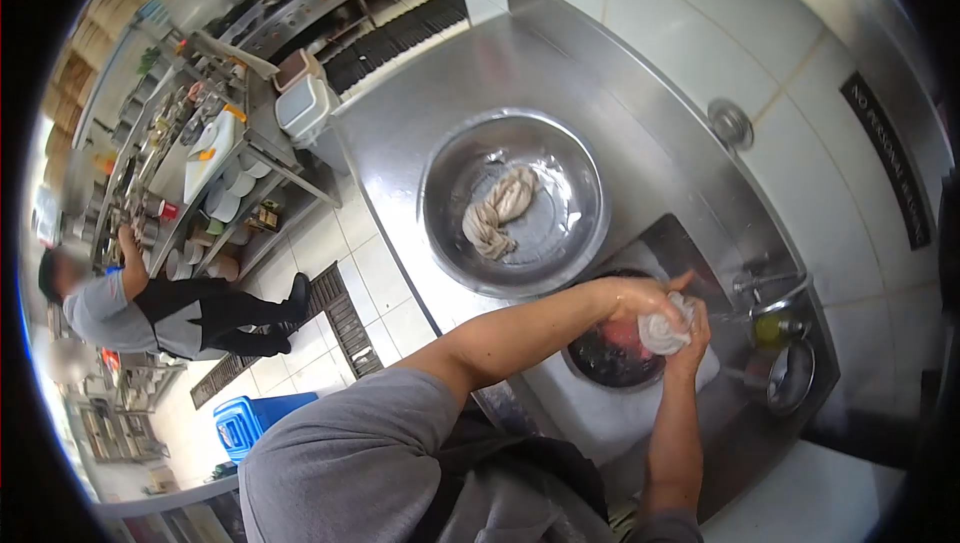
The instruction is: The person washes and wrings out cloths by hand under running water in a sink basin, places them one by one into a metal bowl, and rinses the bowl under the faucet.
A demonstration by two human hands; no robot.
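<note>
A whitish cloth is bunched up between my two hands. My left hand is closed around its upper side, and my right hand grips it from the right. Just below the cloth is a dark round bowl with something red in it, partly hidden by my hands and left forearm. The bowl rests on a white board at the sink. Beyond my left forearm, a large steel basin holds a twisted, wet-looking beige cloth.
A tap stands to the right, near a small metal bowl. The steel counter has a raised edge along the tiled wall. To the left, a person works at a cluttered table. A blue bin stands on the floor.
</note>
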